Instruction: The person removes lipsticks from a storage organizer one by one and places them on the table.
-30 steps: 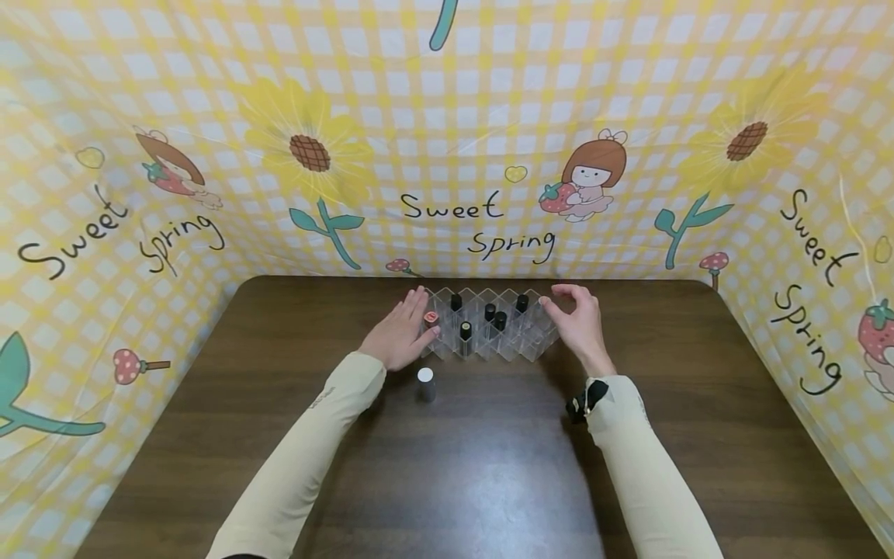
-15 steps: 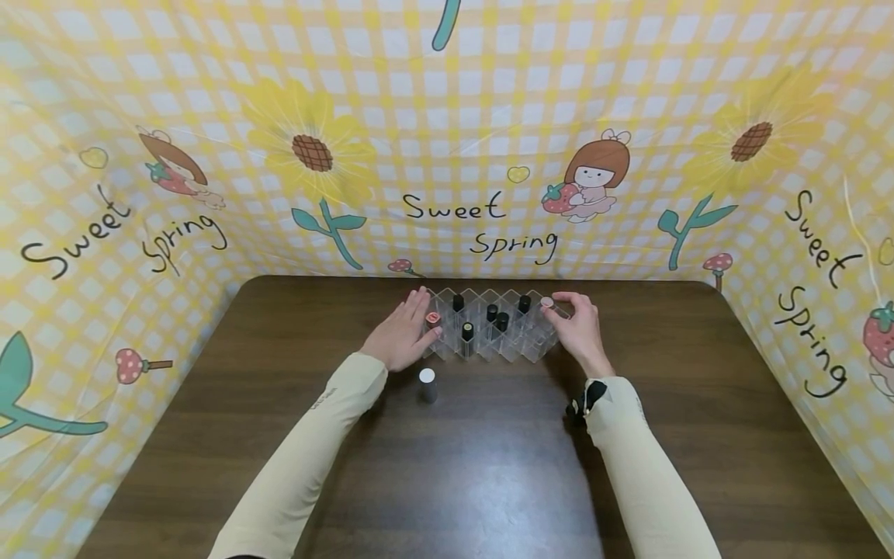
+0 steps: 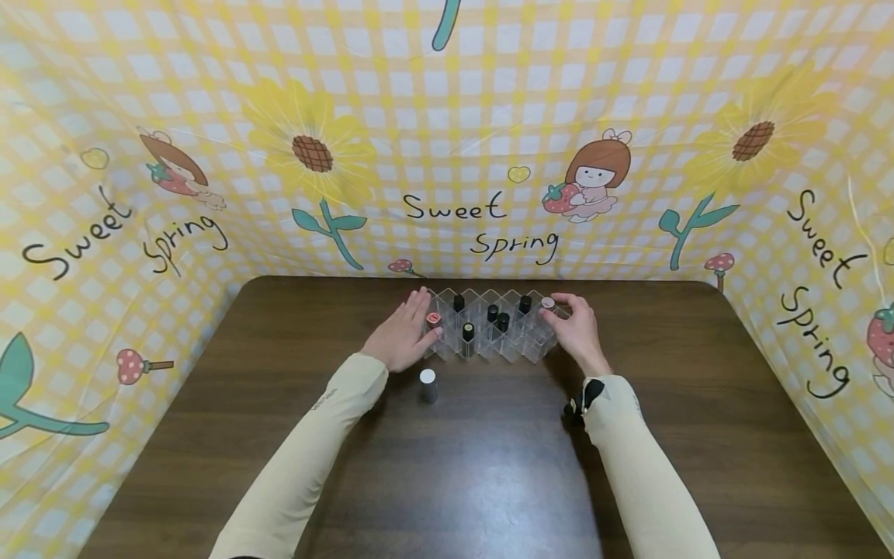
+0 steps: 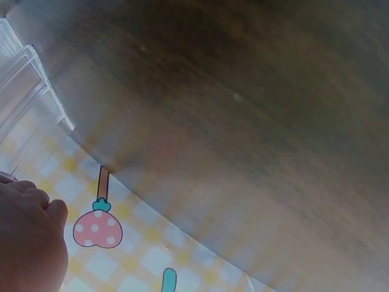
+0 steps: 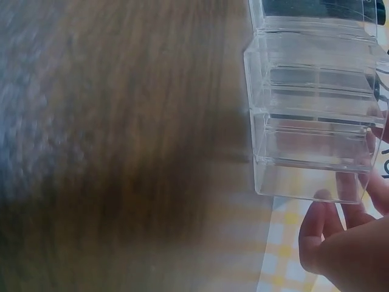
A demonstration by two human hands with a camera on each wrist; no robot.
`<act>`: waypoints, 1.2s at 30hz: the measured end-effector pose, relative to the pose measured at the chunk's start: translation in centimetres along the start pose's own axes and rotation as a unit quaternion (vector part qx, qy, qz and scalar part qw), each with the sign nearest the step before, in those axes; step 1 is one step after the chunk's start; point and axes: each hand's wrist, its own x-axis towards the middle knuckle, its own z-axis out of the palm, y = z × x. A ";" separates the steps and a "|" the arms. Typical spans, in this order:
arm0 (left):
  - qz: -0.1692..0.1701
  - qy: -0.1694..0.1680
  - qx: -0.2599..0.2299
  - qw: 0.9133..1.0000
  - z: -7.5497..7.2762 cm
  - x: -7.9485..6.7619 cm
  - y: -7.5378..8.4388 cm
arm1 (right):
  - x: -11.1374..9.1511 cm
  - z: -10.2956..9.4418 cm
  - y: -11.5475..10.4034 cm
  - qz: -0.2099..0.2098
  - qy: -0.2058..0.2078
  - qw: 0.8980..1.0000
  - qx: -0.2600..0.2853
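A clear lipstick organizer [image 3: 482, 341] with diamond-shaped slots stands near the back edge of the table. Several lipsticks stick up from it, among them a black-capped lipstick [image 3: 524, 304] and one with a red-marked top [image 3: 434, 318]. My left hand [image 3: 396, 335] lies with straight fingers along the organizer's left end, its thumb over the front. At the right end, my right hand [image 3: 578, 324] pinches a pale-topped lipstick [image 3: 548, 302] between thumb and index finger, and the lipstick's lower part is hidden. In the right wrist view, the organizer's clear tiers [image 5: 316, 115] lie beside the fingers.
A silver lipstick [image 3: 428, 387] with a white top stands upright on the brown wooden table [image 3: 447, 481], in front of the organizer's left part. A yellow checked cloth [image 3: 461, 140] rises behind the table and along both sides.
The pale lipstick top between my right thumb and index finger has come into view, with the thumb shifting slightly. My left hand stays where it was.
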 end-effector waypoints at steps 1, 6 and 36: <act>0.000 0.000 0.000 1.000 0.0 0.0 0.0 | 0.0 0.0 0.0 0.002 -0.002 1.000 0.000; 0.002 0.002 -0.002 1.000 0.0 -0.1 0.0 | 0.0 0.0 0.1 0.018 -0.017 1.000 -0.002; 0.001 -0.001 -0.003 1.000 -0.3 -0.2 0.2 | 0.0 0.4 0.0 0.033 0.000 0.999 0.004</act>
